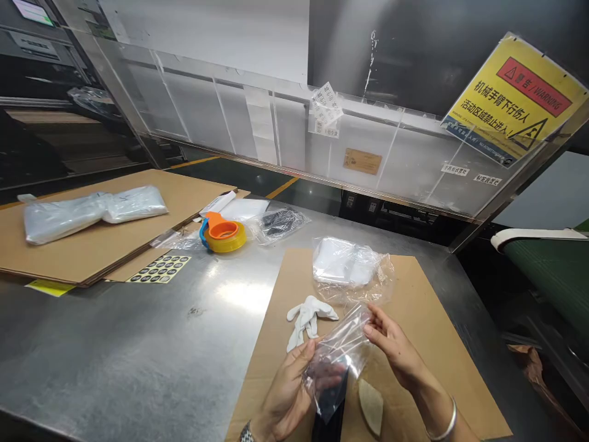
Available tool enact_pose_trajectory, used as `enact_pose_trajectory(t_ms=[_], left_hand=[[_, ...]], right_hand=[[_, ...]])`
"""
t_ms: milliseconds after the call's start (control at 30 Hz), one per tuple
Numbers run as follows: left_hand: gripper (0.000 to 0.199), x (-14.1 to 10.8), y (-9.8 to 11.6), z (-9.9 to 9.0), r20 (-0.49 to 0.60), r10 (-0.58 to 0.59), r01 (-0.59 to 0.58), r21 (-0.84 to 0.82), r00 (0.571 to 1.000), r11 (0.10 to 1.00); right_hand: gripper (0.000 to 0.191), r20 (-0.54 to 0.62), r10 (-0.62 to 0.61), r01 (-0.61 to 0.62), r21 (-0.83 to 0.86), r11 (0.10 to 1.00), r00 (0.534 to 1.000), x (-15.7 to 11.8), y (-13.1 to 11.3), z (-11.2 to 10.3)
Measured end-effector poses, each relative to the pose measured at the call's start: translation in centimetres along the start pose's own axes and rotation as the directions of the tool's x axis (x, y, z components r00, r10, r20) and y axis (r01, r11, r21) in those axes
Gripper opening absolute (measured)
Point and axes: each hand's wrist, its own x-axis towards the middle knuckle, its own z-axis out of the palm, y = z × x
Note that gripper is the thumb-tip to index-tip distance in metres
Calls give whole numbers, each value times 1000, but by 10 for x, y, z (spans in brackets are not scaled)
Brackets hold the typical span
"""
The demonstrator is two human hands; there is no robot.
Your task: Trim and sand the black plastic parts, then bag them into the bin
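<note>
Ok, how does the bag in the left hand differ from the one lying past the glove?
The held bag is up in the left hand, with the right hand at its edge; the lying bag rests on the cardboard. The left hand shows through the held bag, whereas the lying bag looks bulky and whitish in the middle. Both are clear, creased plastic.

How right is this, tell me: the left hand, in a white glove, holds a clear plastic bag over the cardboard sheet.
Not gloved: the head view shows the left hand bare, holding the clear plastic bag over the cardboard sheet.
</note>
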Motion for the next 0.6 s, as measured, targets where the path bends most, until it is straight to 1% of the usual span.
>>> enact_pose_trajectory(t_ms=[33, 67, 100, 167, 233, 267, 367, 400, 467, 533, 600], left_hand=[[27, -3, -1, -4, -14, -12, 12, -7, 1000, 1000], [26, -6, -2, -7, -21, -29, 29, -15, 999, 999], [26, -7, -4, -10, -27, -48, 47, -23, 998, 999], [27, -9, -6, -15, -43, -78, 76, -41, 996, 996], [29, -10, -7, -17, -83, -88, 85, -40, 993, 996], [31, -10, -7, -16, -114, -75, 72, -29, 991, 997], [41, -9, -6, -12, -185, 40, -33, 43, 982, 999], [44, -7, -6, -10, -185, 98, -83, 91, 978, 992], [49, -2, -5, -7, -150, 204, -168, 226, 967, 960], [43, 7, -3, -7, -121, 268, -213, 347, 956, 914], [39, 18, 0, -11, -139, 305, -232, 388, 942, 892]], right_hand=[[54, 92, 59, -67, 78, 995, 994, 1, 0, 1], [49, 164, 90, -111, 124, 986, 982, 1, 1, 3], [43, 210, 101, -133, 144, 981, 973, 1, 2, 5], [35, 234, 103, -139, 144, 980, 967, 2, 5, 8], [33, 206, 95, -126, 146, 981, 974, 3, 9, 11], [34, 177, 86, -112, 145, 983, 980, 4, 10, 13], [35, 75, 41, -51, 137, 989, 996, 8, 13, 18], [36, 52, 28, -34, 131, 991, 998, 10, 13, 20], [38, 23, 11, -13, 115, 993, 1000, 16, 14, 22], [40, -12, -1, 2, 90, 996, 1000, 28, 17, 20], [42, -79, -23, 26, 43, 999, 997, 45, 20, 12]])
